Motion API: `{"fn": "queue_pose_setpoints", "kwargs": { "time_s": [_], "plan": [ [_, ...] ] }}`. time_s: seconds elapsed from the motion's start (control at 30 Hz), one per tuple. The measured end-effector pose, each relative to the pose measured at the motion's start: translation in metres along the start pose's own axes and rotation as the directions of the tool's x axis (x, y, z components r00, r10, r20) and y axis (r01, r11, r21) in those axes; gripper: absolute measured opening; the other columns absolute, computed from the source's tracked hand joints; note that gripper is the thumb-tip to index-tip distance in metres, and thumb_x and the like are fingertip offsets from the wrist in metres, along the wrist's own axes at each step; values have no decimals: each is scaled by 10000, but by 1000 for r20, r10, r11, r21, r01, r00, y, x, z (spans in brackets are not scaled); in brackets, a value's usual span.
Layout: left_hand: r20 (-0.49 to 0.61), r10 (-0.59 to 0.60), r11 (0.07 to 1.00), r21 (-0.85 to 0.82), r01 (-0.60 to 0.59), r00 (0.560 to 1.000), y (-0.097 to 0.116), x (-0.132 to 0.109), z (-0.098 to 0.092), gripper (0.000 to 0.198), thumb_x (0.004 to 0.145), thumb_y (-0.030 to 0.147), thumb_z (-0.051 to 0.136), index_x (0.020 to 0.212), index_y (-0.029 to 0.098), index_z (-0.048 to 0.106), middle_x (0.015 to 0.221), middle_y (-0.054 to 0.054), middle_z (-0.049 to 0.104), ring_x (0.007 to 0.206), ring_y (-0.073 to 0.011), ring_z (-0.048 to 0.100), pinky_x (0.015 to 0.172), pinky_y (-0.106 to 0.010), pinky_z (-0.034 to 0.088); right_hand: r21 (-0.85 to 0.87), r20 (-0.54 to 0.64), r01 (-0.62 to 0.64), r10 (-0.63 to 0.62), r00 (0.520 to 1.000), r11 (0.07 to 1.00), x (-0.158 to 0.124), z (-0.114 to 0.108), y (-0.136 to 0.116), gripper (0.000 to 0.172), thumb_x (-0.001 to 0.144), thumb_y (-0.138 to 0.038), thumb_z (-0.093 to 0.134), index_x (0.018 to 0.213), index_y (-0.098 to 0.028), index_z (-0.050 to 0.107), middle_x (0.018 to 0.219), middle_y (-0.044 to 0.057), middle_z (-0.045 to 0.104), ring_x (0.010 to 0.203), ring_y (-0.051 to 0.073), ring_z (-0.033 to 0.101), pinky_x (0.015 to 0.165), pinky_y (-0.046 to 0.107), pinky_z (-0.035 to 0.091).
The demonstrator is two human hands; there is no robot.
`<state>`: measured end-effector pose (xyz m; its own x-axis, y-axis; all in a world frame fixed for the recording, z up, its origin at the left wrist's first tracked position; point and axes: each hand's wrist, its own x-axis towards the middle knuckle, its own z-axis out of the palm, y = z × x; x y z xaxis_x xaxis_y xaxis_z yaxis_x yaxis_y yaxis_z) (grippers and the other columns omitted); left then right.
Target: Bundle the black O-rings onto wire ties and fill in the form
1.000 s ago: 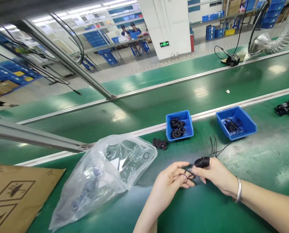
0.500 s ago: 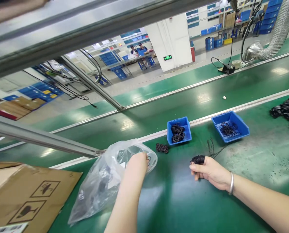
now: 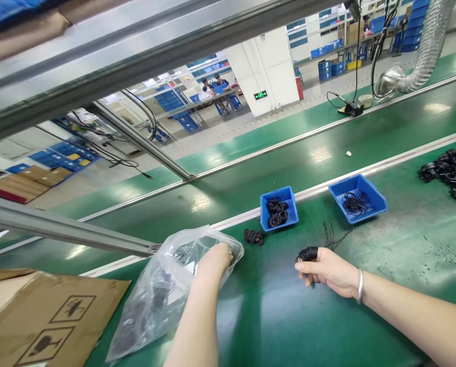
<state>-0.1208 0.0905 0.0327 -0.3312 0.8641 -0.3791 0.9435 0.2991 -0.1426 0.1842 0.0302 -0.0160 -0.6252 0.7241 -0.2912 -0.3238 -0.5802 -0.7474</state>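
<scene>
Around the fingers of the right hand [image 3: 329,270], a thick bundle of black rubber O-rings [image 3: 307,253] sits looped and stacked, its front edge just past the fingertips. The fingers curl close together with the thumb lying beneath them, so the bundle is held above the green conveyor belt [image 3: 274,326]. A silver bangle [image 3: 360,285] circles that wrist.

The left hand [image 3: 214,260] rests at the mouth of a clear plastic bag [image 3: 155,300], with its fingers hidden behind the film, so its grip cannot be told. Dark items show through the bag, too blurred to name.

Between the hands and farther ahead, a small heap of black O-rings [image 3: 253,236] lies on the belt. Just beyond the right hand is a tangle of thin dark strands [image 3: 333,235]. A small blue bin [image 3: 285,192] and a larger blue bin [image 3: 377,201] both hold rings. Black rubber parts [image 3: 452,171] are piled at the far right, and a cardboard sheet [image 3: 48,321] printed with handling symbols lies left of the bag.
</scene>
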Motion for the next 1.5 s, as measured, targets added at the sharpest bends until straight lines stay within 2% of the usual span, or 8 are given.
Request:
{"fn": "queue_pose_setpoints", "kwargs": {
  "time_s": [0.27, 0.5, 0.73, 0.77, 0.83, 0.9, 1.0, 1.5],
  "plan": [
    [-69, -33, 998, 54, 37, 997, -2, -25, -15, 250, 945, 374, 582, 1016, 142, 644, 972, -47, 681, 859, -182, 659, 796, -387, 542, 17, 3, 10, -10, 1000, 1000, 3, -4, 5, 378, 666, -415, 863, 810, -138, 652, 727, 12, 635, 634, 117, 590, 589, 242, 414],
    [-136, 15, 999, -39, -21, 991, 5, -34, -20, 143, 835, 180, 534, 740, 196, 639, 732, -58, 717, 753, -241, 690, 660, -296, 451, 28, 3, 14, -14, 1000, 1000, 4, -7, 8, 365, 667, -391, 868, 831, -131, 672, 760, 29, 655, 678, 129, 613, 592, 242, 430],
    [-195, 67, 965, -236, -113, 978, 8, -76, -35, 161, 850, 274, 496, 924, 199, 618, 985, -115, 744, 907, -279, 710, 768, -344, 500, 83, -16, 13, -12, 1000, 996, 5, -6, 4, 387, 652, -395, 879, 834, -107, 694, 748, 48, 685, 659, 128, 633, 623, 255, 478],
    [-169, 133, 925, -334, -184, 977, 14, -88, -35, 185, 869, 319, 478, 962, 214, 599, 963, -86, 748, 891, -247, 719, 770, -320, 515, 97, -22, 19, -17, 1000, 995, 5, -5, 3, 395, 644, -396, 884, 832, -102, 699, 754, 54, 690, 668, 133, 642, 634, 260, 489],
    [-73, 381, 668, -668, -329, 922, 31, -111, -33, 207, 853, 379, 508, 949, 209, 579, 882, -73, 747, 835, -233, 731, 760, -316, 542, 120, -28, 31, -27, 999, 992, 4, -2, 0, 404, 630, -394, 892, 827, -92, 710, 768, 65, 698, 686, 144, 657, 647, 268, 505],
    [21, 548, 484, -823, -296, 836, 52, -128, -28, 181, 818, 370, 564, 884, 201, 573, 787, -58, 733, 748, -227, 733, 702, -314, 552, 127, -23, 28, -25, 999, 992, 2, 1, -2, 401, 633, -390, 891, 826, -83, 720, 767, 68, 700, 694, 148, 662, 642, 265, 508],
    [73, 612, 407, -883, -235, 788, 78, -136, -19, 123, 811, 307, 587, 846, 189, 575, 721, -41, 717, 711, -207, 727, 677, -300, 545, 134, 25, 5, -9, 1000, 991, 0, 3, -3, 381, 664, -388, 873, 835, -80, 728, 759, 70, 701, 711, 149, 661, 628, 252, 503],
    [-7, 501, 472, -836, -281, 865, 100, -116, 2, 78, 808, 233, 544, 826, 185, 603, 659, -14, 687, 661, -192, 711, 641, -303, 568, 86, 107, 12, -21, 994, 996, -3, 3, -3, 349, 709, -404, 845, 855, -109, 729, 776, 40, 665, 708, 121, 597, 609, 238, 452]
  ]
}}
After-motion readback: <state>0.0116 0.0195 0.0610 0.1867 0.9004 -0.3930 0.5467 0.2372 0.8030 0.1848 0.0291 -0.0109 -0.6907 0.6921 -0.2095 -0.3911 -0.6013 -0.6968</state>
